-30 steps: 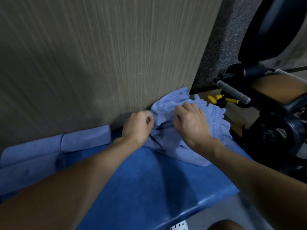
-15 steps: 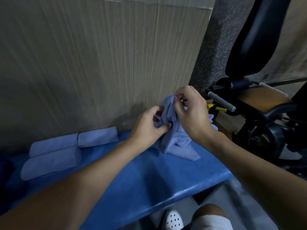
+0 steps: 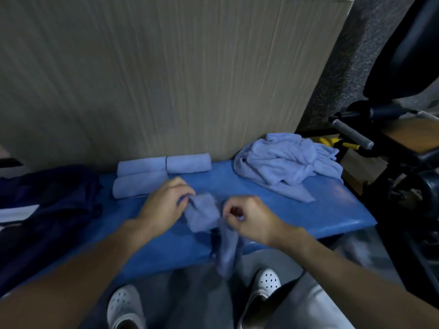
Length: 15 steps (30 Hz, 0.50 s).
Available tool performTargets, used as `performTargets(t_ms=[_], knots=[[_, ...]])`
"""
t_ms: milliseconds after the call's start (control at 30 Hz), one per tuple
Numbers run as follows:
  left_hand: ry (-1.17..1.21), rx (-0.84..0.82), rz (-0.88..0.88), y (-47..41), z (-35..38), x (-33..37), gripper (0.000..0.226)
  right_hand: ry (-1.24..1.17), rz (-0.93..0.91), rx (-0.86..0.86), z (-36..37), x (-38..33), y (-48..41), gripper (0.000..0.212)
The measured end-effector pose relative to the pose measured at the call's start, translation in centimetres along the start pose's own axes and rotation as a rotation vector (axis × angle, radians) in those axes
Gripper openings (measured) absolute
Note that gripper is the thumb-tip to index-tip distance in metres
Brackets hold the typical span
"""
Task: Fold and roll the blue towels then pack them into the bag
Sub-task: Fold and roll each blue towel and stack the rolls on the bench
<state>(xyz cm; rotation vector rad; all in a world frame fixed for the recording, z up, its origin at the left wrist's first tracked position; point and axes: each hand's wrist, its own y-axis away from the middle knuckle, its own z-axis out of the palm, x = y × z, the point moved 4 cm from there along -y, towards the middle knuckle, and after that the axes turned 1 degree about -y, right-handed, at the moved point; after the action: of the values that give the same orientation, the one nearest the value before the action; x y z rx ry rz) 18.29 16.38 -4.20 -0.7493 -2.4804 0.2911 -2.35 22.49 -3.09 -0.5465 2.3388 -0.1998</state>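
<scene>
Left hand (image 3: 166, 205) and right hand (image 3: 249, 217) each pinch one blue towel (image 3: 204, 214).
Towel hangs off counter (image 3: 308, 214) front edge; rolled towels (image 3: 161, 172) behind it.

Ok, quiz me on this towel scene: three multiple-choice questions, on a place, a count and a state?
1. Where is the crumpled heap of light-blue towels? A right end of the blue padded bench B floor C a shelf
2. How many rolled light-blue towels lie there? A two B three C five
3. The loose light-blue towel in front is: A rolled B spread flat C held by both grips
Answers: 1 A, it sits there; 2 B, two behind, one in front; 3 C, left grip and right grip pinch it.
</scene>
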Motion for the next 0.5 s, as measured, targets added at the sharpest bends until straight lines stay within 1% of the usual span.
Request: performTargets(t_ms=[67, 133, 233, 300, 333, 400, 433, 500], knots=[[-0.022, -0.091, -0.092, 2.9, 0.8, -1.8, 0.025, -0.032, -0.012, -0.068, 1.8, 0.1, 0.4, 0.012], [0.005, -0.108, -0.194, 5.2, 1.2, -3.0, 0.029, -0.046, 0.050, -0.058, 2.4, 1.0, 0.1, 0.014], [0.051, -0.086, -0.363, 7.3, 1.7, -4.3, 0.022, 0.015, 0.124, -0.023, 2.8, 3.1, -0.7, 0.014], [0.061, -0.076, -0.557, 8.0, 1.9, -4.9, 0.014, 0.096, 0.145, -0.013, 3.2, 4.3, -1.4, 0.012], [0.054, -0.092, -0.656, 8.3, 2.0, -5.1, 0.018, 0.135, 0.159, -0.023, 3.5, 4.7, -1.8, 0.012], [0.023, -0.132, -0.765, 8.5, 2.4, -5.3, 0.042, 0.194, 0.205, -0.057, 4.5, 5.2, -2.6, 0.010], [0.010, -0.150, -0.779, 8.5, 2.6, -5.2, 0.050, 0.221, 0.240, -0.075, 5.2, 5.5, -3.2, 0.011], [0.023, -0.164, -0.775, 8.5, 3.1, -5.0, 0.056, 0.297, 0.307, -0.108, 6.5, 5.7, -3.9, 0.021]])
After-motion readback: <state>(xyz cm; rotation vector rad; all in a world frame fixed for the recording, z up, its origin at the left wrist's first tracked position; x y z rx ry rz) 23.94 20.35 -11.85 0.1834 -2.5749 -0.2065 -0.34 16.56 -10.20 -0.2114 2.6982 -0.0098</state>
